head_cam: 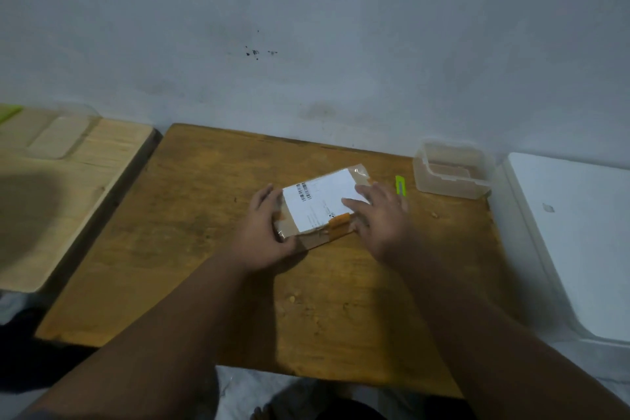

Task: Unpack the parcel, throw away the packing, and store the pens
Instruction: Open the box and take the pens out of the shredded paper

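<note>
A dim room with a pale wall; a brown wooden table [211, 249] stands against it. The parcel [322, 206], taped shut with a white label on top, lies flat near the table's middle. The left hand [264, 232] grips its near left corner, fingers wrapped over the edge; the right hand [381, 215] lies on top, fingers spread flat. A green cutter [401, 185], seemingly, lies just right, beside an empty clear box [451, 170]. The risk: cutting too deep could score the pens inside, or the parcel could slide under the blade.
</note>
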